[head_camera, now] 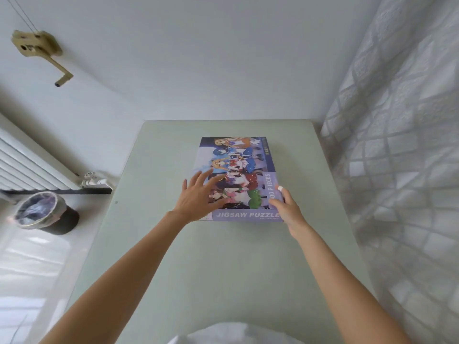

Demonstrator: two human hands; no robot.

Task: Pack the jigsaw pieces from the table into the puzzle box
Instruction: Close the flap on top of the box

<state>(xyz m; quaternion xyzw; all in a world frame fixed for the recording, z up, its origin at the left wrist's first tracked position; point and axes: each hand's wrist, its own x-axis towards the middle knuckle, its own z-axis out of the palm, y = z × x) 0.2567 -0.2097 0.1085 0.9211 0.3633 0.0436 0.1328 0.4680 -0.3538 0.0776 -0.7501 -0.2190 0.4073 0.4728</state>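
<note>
The puzzle box (238, 160) lies flat and closed in the middle of the pale green table (223, 264), its lid showing cartoon figures and the words "JIGSAW PUZZLE" on the near side. My left hand (198, 194) lies over the lid's near left part with its fingers spread and straight. At the box's near right corner my right hand (288, 207) holds the edge, thumb on the lid and fingers curled down the side. No loose jigsaw pieces show on the table.
A white wall stands behind the table and a quilted white curtain (397, 145) hangs along its right side. To the left on the floor are a lined bin (44, 214) and a radiator (27, 165).
</note>
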